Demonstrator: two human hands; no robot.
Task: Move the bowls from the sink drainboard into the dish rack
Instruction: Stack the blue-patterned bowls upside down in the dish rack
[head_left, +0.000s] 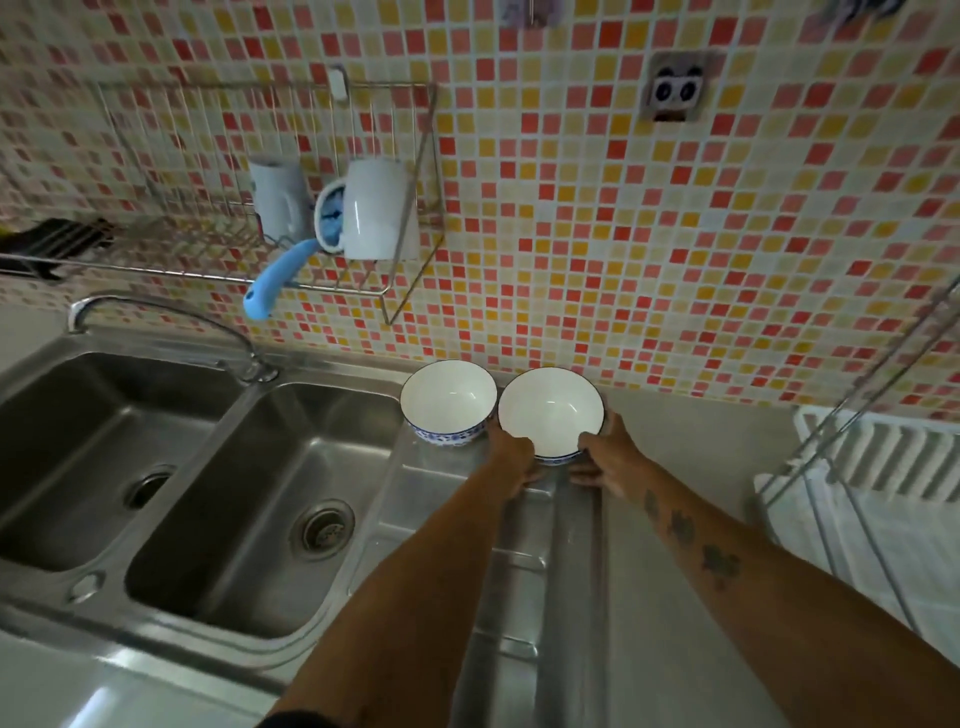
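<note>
Two white bowls with blue-patterned outsides stand side by side at the back of the steel drainboard (467, 525). The left bowl (448, 401) stands free. My left hand (511, 457) and my right hand (608, 460) clasp the right bowl (550, 410) from both sides, thumbs over its near rim. The wire dish rack (852, 415) over a white drip tray (883, 467) stands at the right edge of the counter. Whether the right bowl is lifted off the drainboard cannot be told.
A double steel sink (208, 483) with a curved tap (156, 317) lies to the left. A wire wall shelf (270, 260) above it holds two white mugs (374, 208) and a blue-handled utensil (275, 280). A mosaic-tiled wall with a socket (674, 91) is behind.
</note>
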